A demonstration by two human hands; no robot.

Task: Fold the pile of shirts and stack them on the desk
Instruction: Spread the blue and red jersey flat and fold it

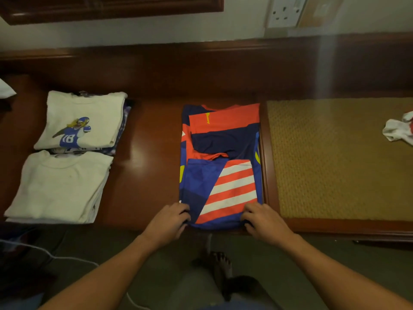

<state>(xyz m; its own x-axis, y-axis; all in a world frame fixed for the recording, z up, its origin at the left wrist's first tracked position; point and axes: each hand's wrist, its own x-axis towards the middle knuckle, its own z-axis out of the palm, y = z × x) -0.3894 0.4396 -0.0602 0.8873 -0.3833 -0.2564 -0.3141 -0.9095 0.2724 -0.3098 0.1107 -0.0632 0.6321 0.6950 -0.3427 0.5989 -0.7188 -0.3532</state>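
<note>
Head view: the left hand and right hand each pinch a near corner of the striped shirt, which lies folded narrow on the desk. The end-to-end fold seems in hand. Next, that near edge needs lifting evenly and carrying to the far end.

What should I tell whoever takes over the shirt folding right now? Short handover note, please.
Hands: left hand and right hand each grip a near corner of the jersey.
Jersey: lies flat on the desk, sides already folded in.
Done: two folded stacks at the left, the printed-shirt stack behind the plain white stack.
Left: probably fold the jersey's near end up, then stack it. A crumpled cloth on the woven mat may also need folding.
</note>
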